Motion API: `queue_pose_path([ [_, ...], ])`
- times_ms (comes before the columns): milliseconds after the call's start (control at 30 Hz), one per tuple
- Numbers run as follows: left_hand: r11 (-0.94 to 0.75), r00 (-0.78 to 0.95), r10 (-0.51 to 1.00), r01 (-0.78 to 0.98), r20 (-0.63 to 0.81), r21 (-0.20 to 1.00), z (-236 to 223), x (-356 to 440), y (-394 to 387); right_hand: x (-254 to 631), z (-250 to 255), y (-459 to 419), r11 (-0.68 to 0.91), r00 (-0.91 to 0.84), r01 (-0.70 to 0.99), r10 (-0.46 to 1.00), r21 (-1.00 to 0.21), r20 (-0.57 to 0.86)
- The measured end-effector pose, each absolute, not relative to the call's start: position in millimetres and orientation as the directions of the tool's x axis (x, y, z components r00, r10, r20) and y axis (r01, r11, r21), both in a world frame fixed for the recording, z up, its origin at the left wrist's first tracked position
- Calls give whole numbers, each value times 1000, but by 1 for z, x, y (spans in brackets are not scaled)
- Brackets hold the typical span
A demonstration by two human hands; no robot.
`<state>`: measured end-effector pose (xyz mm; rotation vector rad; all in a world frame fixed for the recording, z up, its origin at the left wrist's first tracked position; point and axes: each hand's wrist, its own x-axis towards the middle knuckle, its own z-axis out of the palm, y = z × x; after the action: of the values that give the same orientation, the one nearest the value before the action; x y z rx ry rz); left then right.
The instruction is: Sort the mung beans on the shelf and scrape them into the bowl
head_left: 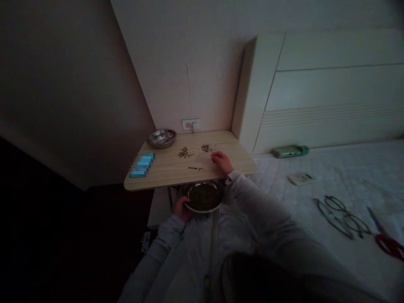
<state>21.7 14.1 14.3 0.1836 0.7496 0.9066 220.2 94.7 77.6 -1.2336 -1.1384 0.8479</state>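
Observation:
My left hand (183,209) grips the rim of a metal bowl (204,209) at the table's front edge, with its thumb over the lip. Many small dark bits (205,197), too dim to name, lie inside it. Over the right part of the wooden table (164,179), my right hand (221,162) has its fingers curled together; what they hold, if anything, is too small to see. Just beyond those fingers is a small pile of the same-looking bits (206,148). A larger pile (184,152) lies left of it, and a thin line of bits (195,168) runs nearer the front edge.
A second metal bowl (162,139) stands at the table's back left, behind a phone with a blurred blue screen (142,164). On the white bed (271,185) at right lie a green bottle (290,151), a pale remote (301,179), eyeglasses (345,214) and red-handled scissors (389,246).

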Motion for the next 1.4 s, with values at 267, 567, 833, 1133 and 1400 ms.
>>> queue_pose_path([
  [267,583,345,791,-676,-506,451,15,11,7,226,62,109,131,305,252,930,-959,207],
  [567,589,336,787,-659,-518,467,15,11,7,239,61,106,137,348,302,905,-943,243],
  [833,591,307,781,-644,-544,486,9,9,11,224,65,99,84,415,370,876,-925,246],
  [1133,603,343,779,-639,-525,477,12,9,10,223,68,94,93,439,335,865,-938,242],
  [1400,599,320,778,-639,-541,483,14,10,9,223,68,93,64,416,380,879,-923,232],
])
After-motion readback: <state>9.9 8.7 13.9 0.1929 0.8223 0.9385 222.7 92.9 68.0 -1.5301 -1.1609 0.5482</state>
